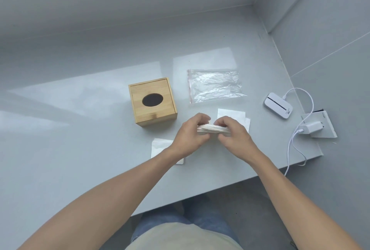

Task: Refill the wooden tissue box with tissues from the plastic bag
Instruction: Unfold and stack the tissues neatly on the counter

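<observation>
Stack of tissues (213, 129) sits between both hands, held just above the grey table (80, 129), near its front edge and a bit right of centre. Left hand (191, 135) clamps the stack's left end, fingers curled over the top, thumb side toward the cam. Right hand (233, 131) pinches the right end, fingertips (222, 121) bent down onto the top sheet. Both grips closed on the stack; can't tell if it touches the table underneath.

Wooden tissue box (153, 102) stands upright just left & behind the hands, apart from them, lid on, dark oval opening (153, 99) facing up. Clear plastic bag (215, 85) lies flat & crinkled behind the hands, right of the box, looks empty.

Loose tissue sheets on the table: a couple overlapping (232, 116) just behind the right hand, another (160, 146) partly under the left wrist.

Further right, near the table's edge: small white device w/ black stripe (278, 105), white cable (300, 93) plugged in, running to a white charger (309, 127) that sits in a white wall-socket plate (326, 127) lying on the table. More cable hangs off the front edge.

Grey walls behind & right. Bottom of view: the person's light shirt & blue jeans.
</observation>
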